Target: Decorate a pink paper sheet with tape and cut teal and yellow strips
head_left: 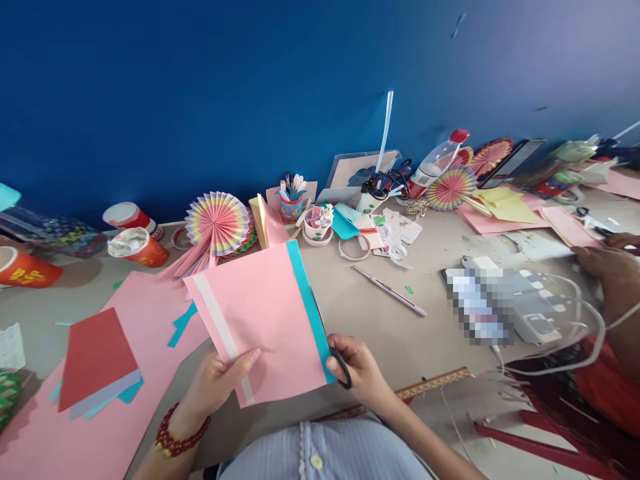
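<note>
My left hand pinches the lower left corner of a pink paper sheet, thumb on top. The sheet is held up over the table, with a pale strip along its left side and a teal sheet showing behind its right edge. My right hand is closed on black-handled scissors at the sheet's lower right edge; the blades are hidden behind the paper. A red bead bracelet circles my left wrist.
Big pink sheets with red paper lie at left. Paper cups, folded paper fans, a pen holder, a bottle and a pen fill the table. Another person's hand works at right.
</note>
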`<move>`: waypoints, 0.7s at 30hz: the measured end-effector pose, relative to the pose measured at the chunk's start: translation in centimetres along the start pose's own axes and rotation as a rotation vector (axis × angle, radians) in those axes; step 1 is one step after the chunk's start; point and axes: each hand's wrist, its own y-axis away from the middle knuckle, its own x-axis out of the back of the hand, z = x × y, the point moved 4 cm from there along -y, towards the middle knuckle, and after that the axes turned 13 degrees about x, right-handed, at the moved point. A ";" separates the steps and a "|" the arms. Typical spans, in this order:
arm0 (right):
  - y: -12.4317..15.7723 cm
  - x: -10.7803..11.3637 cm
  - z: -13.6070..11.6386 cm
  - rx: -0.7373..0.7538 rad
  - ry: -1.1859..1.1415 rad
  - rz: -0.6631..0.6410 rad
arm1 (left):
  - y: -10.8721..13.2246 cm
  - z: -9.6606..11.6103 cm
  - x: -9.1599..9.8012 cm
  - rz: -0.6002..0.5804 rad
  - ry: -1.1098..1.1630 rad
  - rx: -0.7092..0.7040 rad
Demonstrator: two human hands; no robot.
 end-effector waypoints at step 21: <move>-0.3 0.2 0.0 0.031 0.014 0.017 | -0.7 -1.1 0.2 -0.041 -0.020 -0.038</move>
